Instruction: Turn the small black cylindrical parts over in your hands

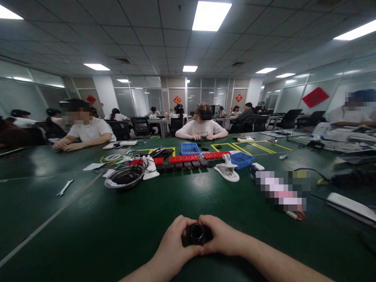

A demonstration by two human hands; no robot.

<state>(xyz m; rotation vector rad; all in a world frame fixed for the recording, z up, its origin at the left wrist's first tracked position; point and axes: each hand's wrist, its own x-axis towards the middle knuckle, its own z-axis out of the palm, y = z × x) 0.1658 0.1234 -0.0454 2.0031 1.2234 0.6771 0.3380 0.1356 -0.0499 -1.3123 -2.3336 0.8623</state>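
At the near middle of the green table, both hands close round a small black cylindrical part (197,234) with a round opening facing up. My left hand (175,243) grips its left side, thumb along the near edge. From the right, my right hand (221,236) wraps it, and the two thumbs meet in front of it. Its exact kind does not show, and its lower portion is hidden by the fingers.
Farther off stand a metal bowl (125,178), a red socket strip (184,158), a white clamp base (227,169) and blue bins (241,159). A wrench (64,188) lies left. A white elongated device (352,205) is right. Several people sit round the room.
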